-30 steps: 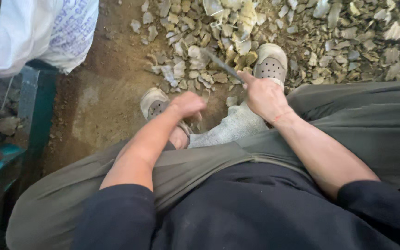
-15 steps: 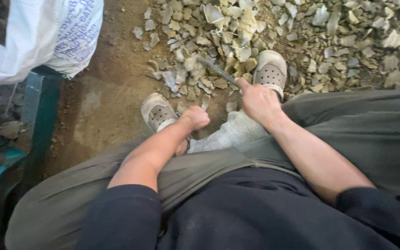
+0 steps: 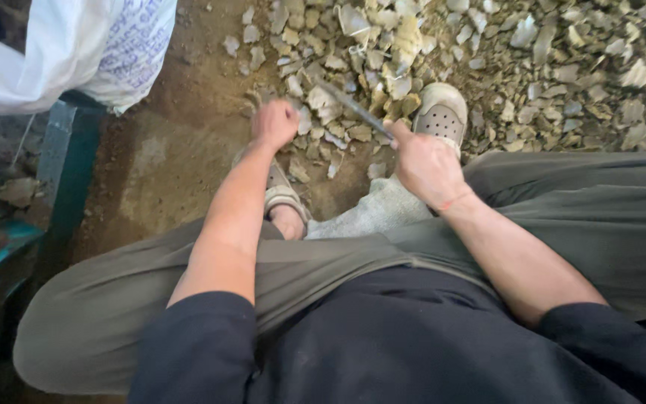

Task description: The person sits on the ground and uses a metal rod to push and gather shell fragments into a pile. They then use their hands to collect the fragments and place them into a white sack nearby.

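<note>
The right hand (image 3: 426, 166) was closed around the near end of a thin, dark metal blade or rod (image 3: 353, 106). Its grip was pressed tight on the handle end, which the fist hid. The tool's long axis ran up and to the left from the fist, pointing away from the body and out over the heap of pale, broken shell-like fragments (image 3: 532, 67) that covered the brown dirt floor (image 3: 166, 157). The tip lay among the nearest fragments, between the two hands.

The left hand (image 3: 274, 123) was curled into a loose fist at the left edge of the heap, just beside the tool tip. Motion blur prevented telling whether its grip pinched a fragment or was pressed together on nothing. Of the two hands, the left was the nearer to the loose fragments at the heap's edge; the right was set back, close to the knee.

A pale grey perforated clog (image 3: 441, 112) stood on the fragments directly beyond the right fist. A second clog (image 3: 282, 191) lay under the left forearm. A pale grey cloth (image 3: 371, 213) lay across the olive trousers (image 3: 577, 217) between the knees. A white woven sack (image 3: 76, 49) hung at upper left, well apart from both hands.
</note>
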